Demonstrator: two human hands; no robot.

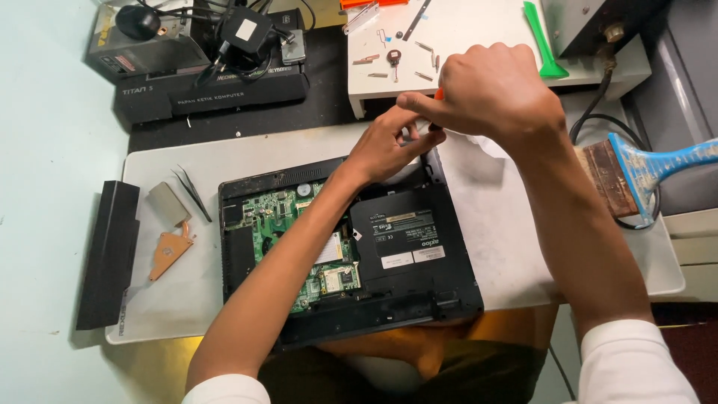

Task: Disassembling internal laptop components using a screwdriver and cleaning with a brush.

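Note:
An opened black laptop (419,299) lies upside down on a white mat (179,292), its green circuit board (280,217) bare on the left half. My left hand (385,146) rests at the laptop's far right corner, fingers pinched around something small that I cannot make out. My right hand (493,93) hovers just above it, closed on a tool with an orange handle (439,94), only a sliver of which shows. The tool's tip is hidden between the two hands.
A black battery bar (108,254) lies left of the mat; tweezers (193,191) and a copper heat sink (170,251) sit on it. Loose screws and bits (396,63) lie on a white tray behind. A green pry tool (544,45) and a blue-handled brush (636,168) are at right.

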